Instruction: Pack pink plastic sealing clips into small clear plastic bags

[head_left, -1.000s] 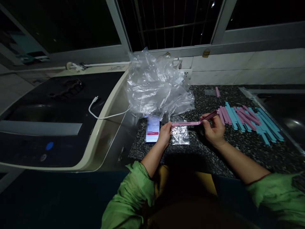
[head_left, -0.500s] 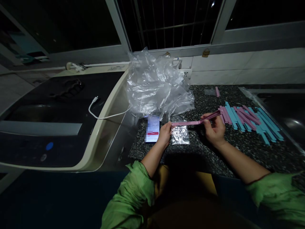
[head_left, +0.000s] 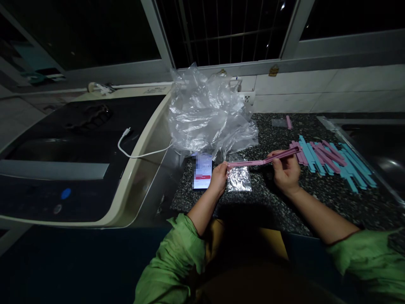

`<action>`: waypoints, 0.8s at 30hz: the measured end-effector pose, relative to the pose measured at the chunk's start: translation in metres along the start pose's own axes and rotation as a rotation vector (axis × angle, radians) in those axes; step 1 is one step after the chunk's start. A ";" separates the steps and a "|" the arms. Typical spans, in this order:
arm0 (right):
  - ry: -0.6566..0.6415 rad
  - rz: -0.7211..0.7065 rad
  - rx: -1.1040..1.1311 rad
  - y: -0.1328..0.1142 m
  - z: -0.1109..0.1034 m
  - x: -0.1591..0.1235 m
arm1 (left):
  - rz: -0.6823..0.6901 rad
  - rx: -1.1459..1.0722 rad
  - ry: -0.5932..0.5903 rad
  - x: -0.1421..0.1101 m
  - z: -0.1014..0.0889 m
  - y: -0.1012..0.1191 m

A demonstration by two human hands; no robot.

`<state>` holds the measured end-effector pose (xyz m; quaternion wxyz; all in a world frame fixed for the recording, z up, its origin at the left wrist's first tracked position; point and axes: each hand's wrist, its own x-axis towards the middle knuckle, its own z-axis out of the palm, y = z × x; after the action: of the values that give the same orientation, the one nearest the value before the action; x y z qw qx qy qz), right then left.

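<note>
My left hand (head_left: pixel 219 177) pinches the left end of a long pink clip strip (head_left: pixel 253 162), at the top edge of a small clear plastic bag (head_left: pixel 239 179) lying on the dark speckled counter (head_left: pixel 284 202). My right hand (head_left: pixel 285 170) grips the strip's right part, where its two arms spread apart. The strip lies across the bag's mouth. Both hands are closed on the strip.
A pile of pink and blue strips (head_left: pixel 335 162) lies right of my right hand. A crumpled clear plastic sheet (head_left: pixel 207 114) sits behind the bag, a lit phone (head_left: pixel 202 170) left of it. A white cable (head_left: pixel 133 150) lies on the dark appliance top (head_left: pixel 63 147) at left.
My right hand has slid slightly right along the strip, and the strip's open right end now reaches a little further toward the pile. The left hand has stayed put.
</note>
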<state>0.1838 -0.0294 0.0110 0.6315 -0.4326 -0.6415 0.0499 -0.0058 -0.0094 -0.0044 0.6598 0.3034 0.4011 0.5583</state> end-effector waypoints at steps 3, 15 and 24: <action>0.017 0.022 0.026 -0.002 0.001 0.000 | -0.007 -0.003 0.014 -0.001 0.001 0.001; 0.023 0.045 0.029 -0.004 0.000 0.001 | -0.037 -0.050 0.014 -0.003 0.003 0.005; 0.027 0.019 0.076 -0.002 0.001 0.000 | -0.038 -0.056 0.022 -0.002 0.002 0.003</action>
<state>0.1818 -0.0301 0.0125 0.6557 -0.4150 -0.6263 0.0745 -0.0055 -0.0106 0.0001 0.6741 0.2708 0.3984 0.5599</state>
